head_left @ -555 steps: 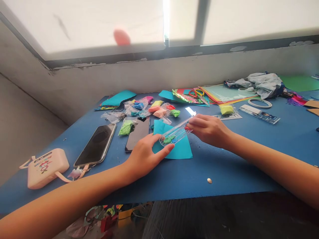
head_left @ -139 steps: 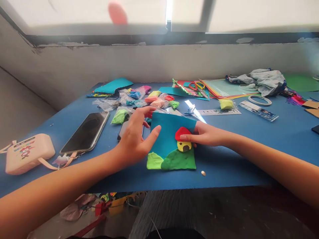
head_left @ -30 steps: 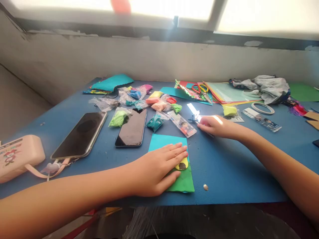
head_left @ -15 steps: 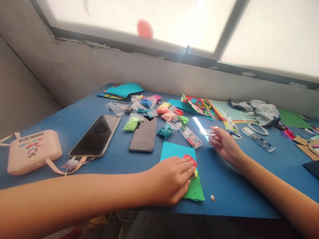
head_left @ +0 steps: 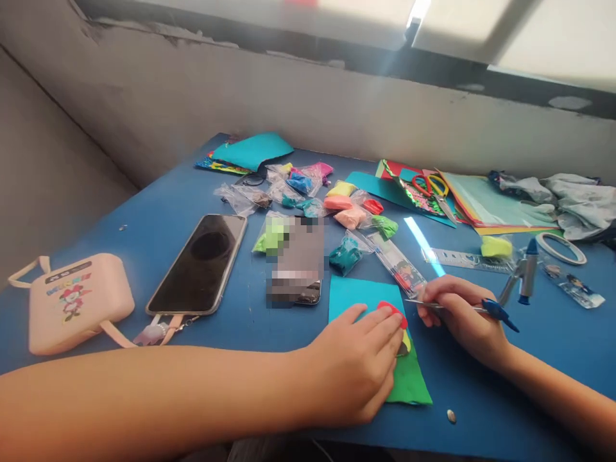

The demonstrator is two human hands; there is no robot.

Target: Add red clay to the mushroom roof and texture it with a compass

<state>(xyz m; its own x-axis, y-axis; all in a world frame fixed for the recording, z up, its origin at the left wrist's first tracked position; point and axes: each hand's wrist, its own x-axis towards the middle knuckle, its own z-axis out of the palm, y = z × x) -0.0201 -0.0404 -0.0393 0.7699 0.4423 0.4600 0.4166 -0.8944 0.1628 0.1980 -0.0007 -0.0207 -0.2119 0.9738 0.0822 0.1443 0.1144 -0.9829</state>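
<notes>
My left hand (head_left: pixel 359 366) lies flat, fingers spread a little, over a card with a blue upper part (head_left: pixel 353 295) and a green lower part (head_left: pixel 414 378). Its fingertips rest on a red piece (head_left: pixel 393 313), beside a small yellow piece (head_left: pixel 407 343) that is partly covered. To the right, my right hand (head_left: pixel 464 317) pinches a drawing compass (head_left: pixel 500 311) with blue parts. The thin metal point of the compass reaches left, close to the card's right edge and the red piece. Whether it touches the card I cannot tell.
Bags of coloured clay (head_left: pixel 346 253) lie behind the card, near two phones (head_left: pixel 197 263) and a pink case (head_left: pixel 79 305). Farther back are scissors (head_left: pixel 436 189), coloured sheets (head_left: pixel 495 202) and a white ring (head_left: pixel 561 249). A small shiny object (head_left: pixel 451 416) sits near the front edge.
The view has shifted, so the table's things appear elsewhere. My right hand has come closer to the card, with the compass now plainly visible in it. My left hand still rests on the card.
</notes>
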